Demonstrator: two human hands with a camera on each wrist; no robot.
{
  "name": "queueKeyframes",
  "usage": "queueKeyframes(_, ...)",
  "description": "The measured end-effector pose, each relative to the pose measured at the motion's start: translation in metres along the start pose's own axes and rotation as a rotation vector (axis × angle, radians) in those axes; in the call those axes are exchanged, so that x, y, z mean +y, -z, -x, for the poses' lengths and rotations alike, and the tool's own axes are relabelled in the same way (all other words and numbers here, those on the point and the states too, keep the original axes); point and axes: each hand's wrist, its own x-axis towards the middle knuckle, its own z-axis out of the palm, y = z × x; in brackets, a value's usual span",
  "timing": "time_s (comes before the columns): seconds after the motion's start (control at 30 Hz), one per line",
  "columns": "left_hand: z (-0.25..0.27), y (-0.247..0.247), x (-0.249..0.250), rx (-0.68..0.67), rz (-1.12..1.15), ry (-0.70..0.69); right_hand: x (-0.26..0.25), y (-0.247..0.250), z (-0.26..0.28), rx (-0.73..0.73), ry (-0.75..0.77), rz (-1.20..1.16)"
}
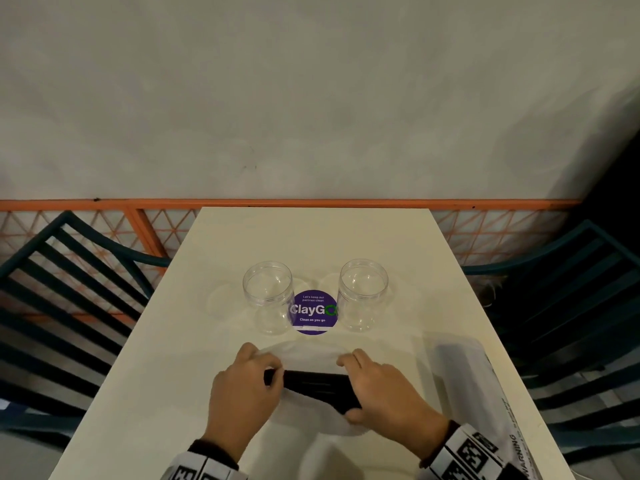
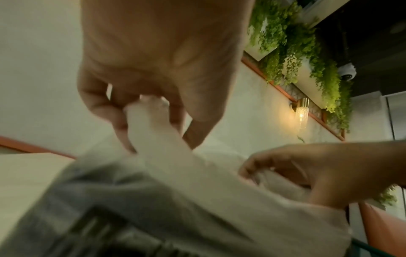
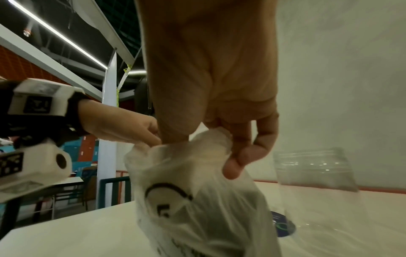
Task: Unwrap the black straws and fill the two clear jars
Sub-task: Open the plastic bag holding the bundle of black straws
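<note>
At the near edge of the white table (image 1: 214, 306), between the two hands, lies the bundle of black straws (image 1: 317, 384), a dark bar inside a thin translucent plastic bag (image 1: 308, 355) whose loose mouth spreads toward the jars. The left hand (image 1: 242, 389) pinches a gathered fold of that bag between thumb and fingertips, plain in the left wrist view, and the right hand (image 1: 384, 389) likewise pinches the bunched plastic on its side, as the right wrist view shows. Just beyond the bag stand the two clear jars, the left jar (image 1: 268, 296) and the right jar (image 1: 362, 294), both upright and open-topped with nothing in them, set apart with a round purple sticker (image 1: 313, 315) on the tabletop between them. A second flat plastic package (image 1: 485, 393) with printed warning text lies along the table's right side. Dark teal chairs (image 1: 69, 289) flank the table against a pale wall.
</note>
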Motion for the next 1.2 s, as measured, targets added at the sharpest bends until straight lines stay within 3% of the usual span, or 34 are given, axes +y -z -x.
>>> queueKeyframes(0.07,-0.002,-0.004,-0.005,0.03,-0.019,0.0,-0.005,-0.005,-0.001,-0.014,-0.017,0.014)
queueKeyframes(0.23,-0.002,-0.005,-0.032,-0.106,-0.056,0.01,0.01,-0.003,0.001,0.051,-0.107,-0.131)
queueKeyframes(0.37,-0.005,0.014,-0.034,-0.267,0.412,0.094,0.031,0.003,0.004,0.104,-0.177,-0.413)
queueKeyframes(0.6,-0.001,0.013,-0.035,-0.152,0.601,0.188,0.036,-0.008,0.003,0.291,-0.371,-0.456)
queueKeyframes(0.7,0.001,0.012,-0.038,-0.172,0.678,0.222,0.033,-0.012,0.007,0.232,-0.318,-0.375)
queueKeyframes(0.77,0.003,0.012,-0.035,-0.175,0.658,0.188,0.026,-0.01,0.007,0.279,-0.238,-0.207)
queueKeyframes(0.83,0.003,0.012,-0.03,-0.157,0.631,0.148,0.013,-0.002,0.003,0.346,-0.088,-0.16)
queueKeyframes(0.93,0.004,0.015,-0.017,-0.124,0.639,0.097,-0.018,0.009,-0.012,0.227,0.156,-0.205)
queueKeyframes(1.0,0.004,0.017,-0.011,-0.116,0.658,0.039,-0.034,0.01,-0.026,0.101,0.2,-0.228)
queueKeyframes(1.2,0.001,0.019,-0.005,-0.072,0.675,-0.07,-0.053,0.001,-0.047,0.009,0.22,-0.251)
